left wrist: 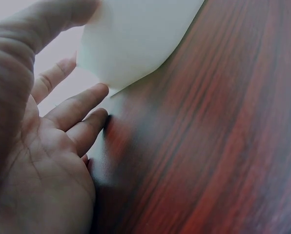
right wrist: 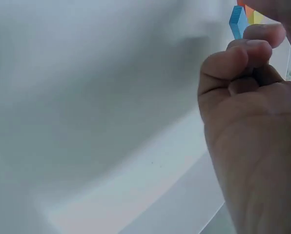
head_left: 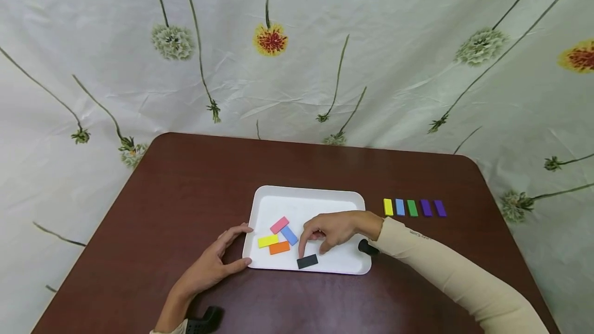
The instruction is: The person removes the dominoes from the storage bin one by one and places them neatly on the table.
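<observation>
A white tray [head_left: 325, 197] lies on the table. My left hand [head_left: 211, 262] is spread at its left edge, fingertips and thumb touching the rim; the left wrist view shows the fingers [left wrist: 77, 109] fairly straight beside the tray [left wrist: 135, 39]. Over the tray, my right hand [head_left: 334, 228] reaches down, its index fingertip on the left end of a black block [head_left: 307, 262]. The right thumb is beside the block's other end, with a small gap. In the right wrist view the other fingers [right wrist: 223, 66] are curled inward. The black block is hidden there.
Pink [head_left: 279, 224], blue [head_left: 289, 235], yellow [head_left: 267, 241] and orange [head_left: 279, 248] blocks lie clustered in the tray's left half. Right of the tray, several blocks stand in a row, including a green block [head_left: 412, 208]. A flowered cloth [head_left: 297, 76] hangs behind the brown table [head_left: 209, 169].
</observation>
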